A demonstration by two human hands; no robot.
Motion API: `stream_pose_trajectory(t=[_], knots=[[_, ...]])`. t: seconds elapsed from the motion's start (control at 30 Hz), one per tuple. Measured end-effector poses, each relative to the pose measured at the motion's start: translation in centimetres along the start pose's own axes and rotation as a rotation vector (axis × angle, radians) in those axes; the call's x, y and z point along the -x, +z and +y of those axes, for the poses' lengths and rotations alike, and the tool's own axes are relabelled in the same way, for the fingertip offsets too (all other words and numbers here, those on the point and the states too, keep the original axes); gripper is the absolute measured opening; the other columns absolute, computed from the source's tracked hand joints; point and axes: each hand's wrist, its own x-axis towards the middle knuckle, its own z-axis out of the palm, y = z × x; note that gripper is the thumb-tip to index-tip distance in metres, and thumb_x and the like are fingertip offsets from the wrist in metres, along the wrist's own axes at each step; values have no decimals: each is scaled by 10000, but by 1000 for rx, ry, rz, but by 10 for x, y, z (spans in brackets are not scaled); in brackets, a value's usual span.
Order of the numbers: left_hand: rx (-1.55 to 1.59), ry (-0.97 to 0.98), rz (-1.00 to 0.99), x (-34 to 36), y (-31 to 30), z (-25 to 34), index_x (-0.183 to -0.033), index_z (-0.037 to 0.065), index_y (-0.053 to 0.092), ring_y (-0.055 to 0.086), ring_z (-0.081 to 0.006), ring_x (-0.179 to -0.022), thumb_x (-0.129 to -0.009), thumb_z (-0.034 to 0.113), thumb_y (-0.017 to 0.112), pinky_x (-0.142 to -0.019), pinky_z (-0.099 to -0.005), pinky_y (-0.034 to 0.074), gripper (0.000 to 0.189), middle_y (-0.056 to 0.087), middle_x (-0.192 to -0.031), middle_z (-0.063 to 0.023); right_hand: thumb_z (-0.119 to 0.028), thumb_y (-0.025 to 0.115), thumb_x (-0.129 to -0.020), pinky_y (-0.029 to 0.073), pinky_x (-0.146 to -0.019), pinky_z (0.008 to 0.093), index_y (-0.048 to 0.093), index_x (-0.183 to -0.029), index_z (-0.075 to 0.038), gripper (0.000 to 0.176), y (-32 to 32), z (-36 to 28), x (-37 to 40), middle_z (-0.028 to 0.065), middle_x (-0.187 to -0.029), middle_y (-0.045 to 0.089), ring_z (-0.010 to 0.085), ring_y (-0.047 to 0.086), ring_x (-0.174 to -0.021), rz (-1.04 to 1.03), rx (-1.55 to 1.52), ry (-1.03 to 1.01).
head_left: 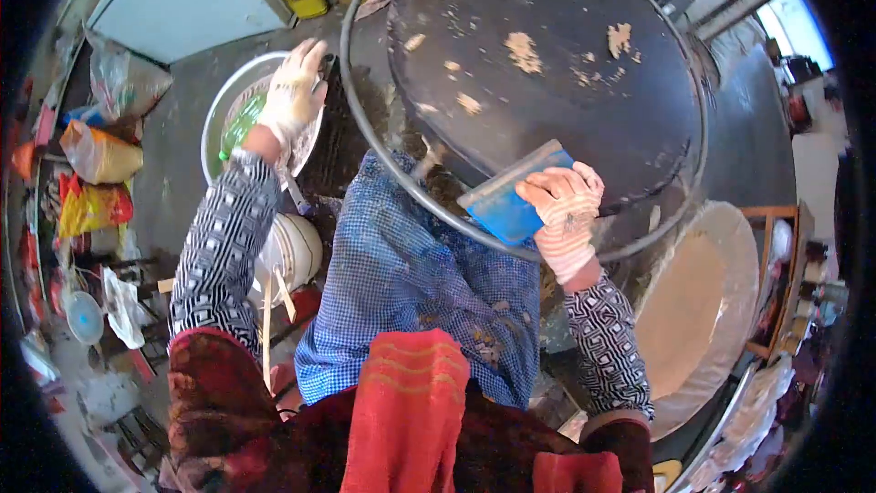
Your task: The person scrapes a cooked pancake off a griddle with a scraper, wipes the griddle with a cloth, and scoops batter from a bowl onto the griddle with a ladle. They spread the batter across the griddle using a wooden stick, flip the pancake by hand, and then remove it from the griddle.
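Observation:
My right hand (566,210), in a striped glove, grips a blue scraper (511,205) with a broad straight edge. The scraper is at the near rim of a large round dark griddle (566,119), which carries scattered pale, dry-looking flakes (523,52). A metal ring (350,91) runs around the griddle. On the left my left hand (294,91), in a pale glove, is over a white basin (212,119) with its fingers stretched out. Beside that hand a green plastic bottle (241,123) lies in the basin. What is under the palm is hidden.
To the right stands a wide round tub (684,310) of tan batter-like material. A white bucket (297,251) with sticks across it is below the basin. Bags (100,155) crowd the left side, and a yellow container (305,0) stands beyond the basin. A blue checked cloth (392,265) covers my lap.

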Motion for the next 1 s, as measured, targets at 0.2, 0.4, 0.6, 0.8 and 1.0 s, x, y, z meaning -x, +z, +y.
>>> stream_pose_trajectory(t=[0.2,0.4,0.6,0.8,1.0], knots=[[-318,278,-182,-43,43,-35,-1245,92,552,361,-325,-1360,-681,90,681,-1130,-464,274,579,439,-1423,-136,-194,632,-713,391,-913,423,682,-798,-250,113,53,-12,-59,-71,-838,667,150,614,-890,-44,21,31],[-493,428,-579,-6,51,54,-618,178,692,614,-231,-818,-579,249,692,-829,-367,471,80,672,-727,-28,-228,598,-777,354,-877,455,697,-810,-265,111,56,-11,-75,-60,-855,667,181,583,-921,-69,127,88],[75,224,-645,82,34,250,-587,180,667,605,-232,-622,-674,225,652,-597,-388,418,99,607,-584,-42,-313,588,-791,350,-849,456,705,-811,-258,132,59,-19,-92,-40,-851,667,206,584,-920,-213,393,240],[746,571,-220,146,-4,324,-755,114,637,603,-249,-804,-735,312,627,-727,-434,470,199,610,-844,-78,-325,580,-807,353,-885,458,706,-846,-259,147,75,-7,-83,-38,-906,689,194,594,-968,-121,370,287],[570,128,-141,157,-36,195,-1016,36,629,577,-351,-1013,-729,188,706,-903,-462,450,334,608,-1093,-169,-326,597,-796,371,-836,442,701,-819,-242,135,52,-14,-115,-37,-853,692,196,626,-921,-239,487,402]])
